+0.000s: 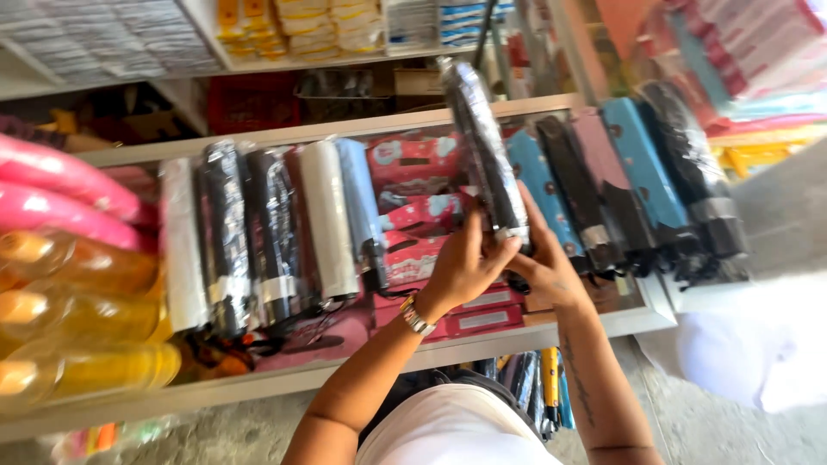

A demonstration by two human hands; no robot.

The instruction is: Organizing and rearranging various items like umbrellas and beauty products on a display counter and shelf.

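Both of my hands hold one folded black umbrella [482, 142] in a clear plastic sleeve, tilted upright over a shelf tray. My left hand [465, 263], with a metal watch on the wrist, grips its lower end from the left. My right hand [541, 258] clasps the same end from the right and below. Left of the hands lie folded umbrellas [271, 232] in black, white and pale blue, side by side. Right of them lie more umbrellas [620, 181] in blue, black and mauve.
The white-rimmed shelf tray [551, 331] holds red and pink flat boxes [413, 185] under my hands. Pink rolls [60, 189] and orange-yellow wrapped items [77, 314] lie at far left. Stacked packets [301, 26] fill the upper shelves. A white cloth [758, 344] is at lower right.
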